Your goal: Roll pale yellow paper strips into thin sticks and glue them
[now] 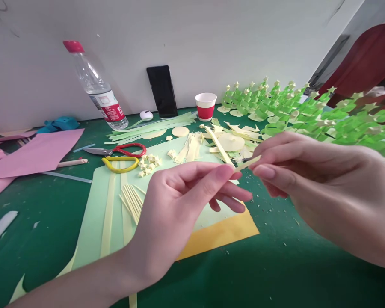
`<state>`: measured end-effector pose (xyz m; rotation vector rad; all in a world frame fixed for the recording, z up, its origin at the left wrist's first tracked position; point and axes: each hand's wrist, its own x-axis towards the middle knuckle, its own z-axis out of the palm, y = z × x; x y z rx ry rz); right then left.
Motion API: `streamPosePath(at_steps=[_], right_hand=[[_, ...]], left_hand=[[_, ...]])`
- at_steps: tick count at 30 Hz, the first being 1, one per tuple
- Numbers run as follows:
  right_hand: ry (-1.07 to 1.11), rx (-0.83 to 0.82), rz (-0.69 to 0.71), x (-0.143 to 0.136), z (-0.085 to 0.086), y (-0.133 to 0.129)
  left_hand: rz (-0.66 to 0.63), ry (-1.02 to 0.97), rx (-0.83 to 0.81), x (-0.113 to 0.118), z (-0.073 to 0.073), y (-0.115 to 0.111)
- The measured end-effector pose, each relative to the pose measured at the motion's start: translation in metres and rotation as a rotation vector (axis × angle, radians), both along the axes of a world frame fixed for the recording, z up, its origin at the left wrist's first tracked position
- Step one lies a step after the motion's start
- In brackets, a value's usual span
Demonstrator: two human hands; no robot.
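Note:
Between my two hands a short pale yellow paper strip [248, 163] is held above the table. My left hand [192, 201] pinches one end between thumb and forefinger, its other fingers loosely bent. At the opposite end, my right hand [311, 184] has its thumb and forefinger closed on the strip. Below lies a light green paper sheet [90, 214] with folded paper stars [148, 164], a bundle of thin rolled yellow paper sticks [133, 201] and long yellow strips [108, 209] on it. Part of the sheet is hidden by my left hand.
Scissors with red and yellow handles [125, 156] lie left of the stars. Behind stand a water bottle [99, 90], a phone [162, 92] and a paper cup [205, 107]. Many green paper plants [308, 111] fill the back right. Pink paper [35, 152] lies at left.

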<state>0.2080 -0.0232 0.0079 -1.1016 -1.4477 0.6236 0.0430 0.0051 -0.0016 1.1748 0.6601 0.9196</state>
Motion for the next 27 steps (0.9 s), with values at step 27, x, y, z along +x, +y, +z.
streamPosePath(at_steps=[27], right_hand=[[-0.481, 0.123, 0.226, 0.025, 0.009, 0.017]], left_hand=[[-0.053, 0.013, -0.078, 0.003, 0.0, 0.003]])
